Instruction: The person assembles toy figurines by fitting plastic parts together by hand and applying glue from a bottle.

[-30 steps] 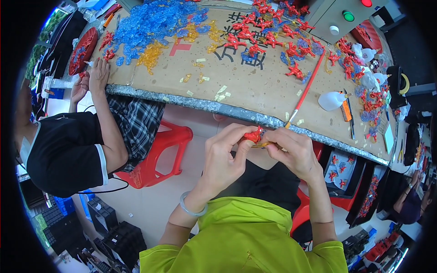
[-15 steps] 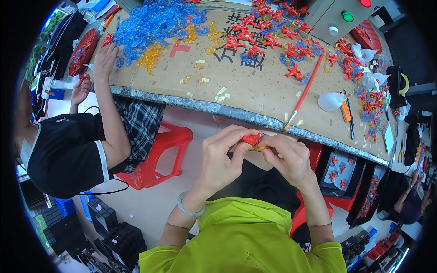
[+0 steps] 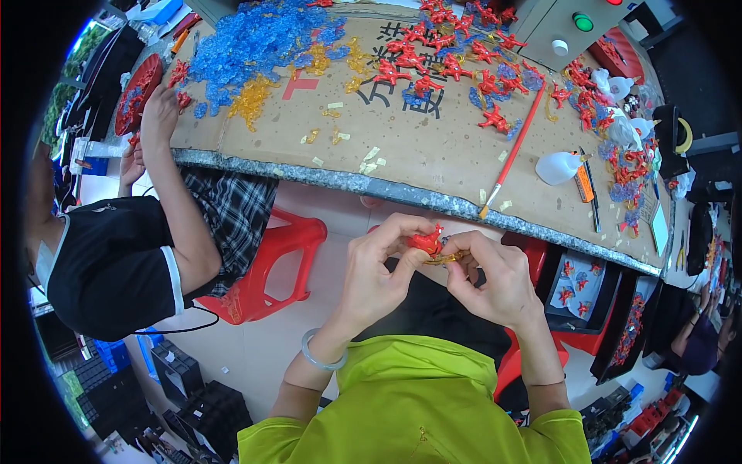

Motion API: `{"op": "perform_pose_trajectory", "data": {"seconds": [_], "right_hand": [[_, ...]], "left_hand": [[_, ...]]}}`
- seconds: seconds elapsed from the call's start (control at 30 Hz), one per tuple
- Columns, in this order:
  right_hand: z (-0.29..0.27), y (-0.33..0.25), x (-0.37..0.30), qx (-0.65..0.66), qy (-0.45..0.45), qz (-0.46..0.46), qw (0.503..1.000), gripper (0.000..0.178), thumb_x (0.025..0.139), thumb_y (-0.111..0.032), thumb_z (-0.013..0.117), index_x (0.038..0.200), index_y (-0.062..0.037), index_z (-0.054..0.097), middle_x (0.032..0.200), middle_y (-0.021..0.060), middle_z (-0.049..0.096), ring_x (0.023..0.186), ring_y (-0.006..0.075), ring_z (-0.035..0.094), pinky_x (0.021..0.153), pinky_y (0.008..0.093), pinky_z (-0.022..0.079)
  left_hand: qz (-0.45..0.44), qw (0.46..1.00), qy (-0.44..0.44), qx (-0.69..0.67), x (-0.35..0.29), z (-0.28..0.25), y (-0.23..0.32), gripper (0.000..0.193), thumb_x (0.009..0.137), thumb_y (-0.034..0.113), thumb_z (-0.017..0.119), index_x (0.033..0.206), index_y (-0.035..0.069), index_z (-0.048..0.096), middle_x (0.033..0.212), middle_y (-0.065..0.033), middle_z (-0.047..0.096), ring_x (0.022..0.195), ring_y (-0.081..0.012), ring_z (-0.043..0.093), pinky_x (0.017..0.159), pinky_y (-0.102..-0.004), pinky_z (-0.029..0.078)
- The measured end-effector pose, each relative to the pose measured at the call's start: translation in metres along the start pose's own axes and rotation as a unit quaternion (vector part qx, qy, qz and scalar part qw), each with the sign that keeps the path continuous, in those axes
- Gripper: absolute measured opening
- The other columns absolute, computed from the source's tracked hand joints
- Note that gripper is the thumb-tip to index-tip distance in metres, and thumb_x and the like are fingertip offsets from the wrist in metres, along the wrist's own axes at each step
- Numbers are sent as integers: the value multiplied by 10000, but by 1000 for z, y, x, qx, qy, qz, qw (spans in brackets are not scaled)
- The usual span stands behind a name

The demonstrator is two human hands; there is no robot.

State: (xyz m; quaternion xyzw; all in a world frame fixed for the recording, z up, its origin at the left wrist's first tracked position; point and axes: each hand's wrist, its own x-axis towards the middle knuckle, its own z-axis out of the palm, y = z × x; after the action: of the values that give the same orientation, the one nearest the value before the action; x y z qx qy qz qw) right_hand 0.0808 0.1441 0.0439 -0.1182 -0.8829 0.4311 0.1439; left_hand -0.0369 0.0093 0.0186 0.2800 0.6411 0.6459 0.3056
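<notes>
Before my body, off the table's near edge, my left hand [image 3: 382, 267] pinches a small red plastic figure [image 3: 426, 241] between thumb and fingers. My right hand [image 3: 495, 274] grips a yellow translucent plastic piece [image 3: 444, 258] that touches the underside of the figure. How the two are joined is hidden by my fingers. More red figures [image 3: 417, 58] lie on the cardboard-covered table [image 3: 263, 147] ahead, among blue-violet clear pieces. A heap of blue clear pieces [image 3: 247, 46] and a smaller pile of yellow pieces [image 3: 251, 100] lie at the far left.
A red-handled brush [image 3: 514, 151] lies near the table edge, beside a white squeeze bottle [image 3: 558, 168] and an orange cutter [image 3: 583, 185]. A co-worker [image 3: 131, 255] sits at left near a red stool [image 3: 286, 263]. Trays of figures [image 3: 576, 286] stand below right.
The red figure has turned more upright in my left hand, and more of the yellow piece shows. The co-worker's hand has shifted toward the red bowl.
</notes>
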Motion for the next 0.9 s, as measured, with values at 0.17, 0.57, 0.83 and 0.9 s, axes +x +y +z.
{"op": "perform_pose_trajectory", "data": {"seconds": [0.17,0.57,0.83,0.9], "right_hand": [[0,3,-2,-3,16,-32,999,194,716,54,658,898,4,614,729,62,650,533,117,614,496,231,486],[-4,2,-5,101,32,25,994,227,756,46,658,952,6,551,649,27,565,542,81,581,485,216,465],[-5,4,-8,83,39,25,995,240,718,28,697,919,10,568,686,32,600,559,80,603,505,211,501],[-4,5,-9,82,42,20,996,241,717,27,700,920,11,572,698,37,609,568,82,610,511,213,505]], "left_hand": [[12,1000,-2,-15,-4,1,-4,170,806,-102,598,965,-45,577,892,-106,668,806,-146,673,710,-265,544],[72,993,64,71,-10,17,2,107,802,-66,619,903,-35,606,824,-105,670,717,-182,680,641,-266,529],[78,993,64,53,-9,18,1,107,801,-67,621,904,-41,608,826,-112,672,712,-182,681,638,-265,530],[100,992,62,43,-9,18,0,118,795,-71,625,908,-41,611,829,-118,673,710,-185,681,634,-264,530]]}}
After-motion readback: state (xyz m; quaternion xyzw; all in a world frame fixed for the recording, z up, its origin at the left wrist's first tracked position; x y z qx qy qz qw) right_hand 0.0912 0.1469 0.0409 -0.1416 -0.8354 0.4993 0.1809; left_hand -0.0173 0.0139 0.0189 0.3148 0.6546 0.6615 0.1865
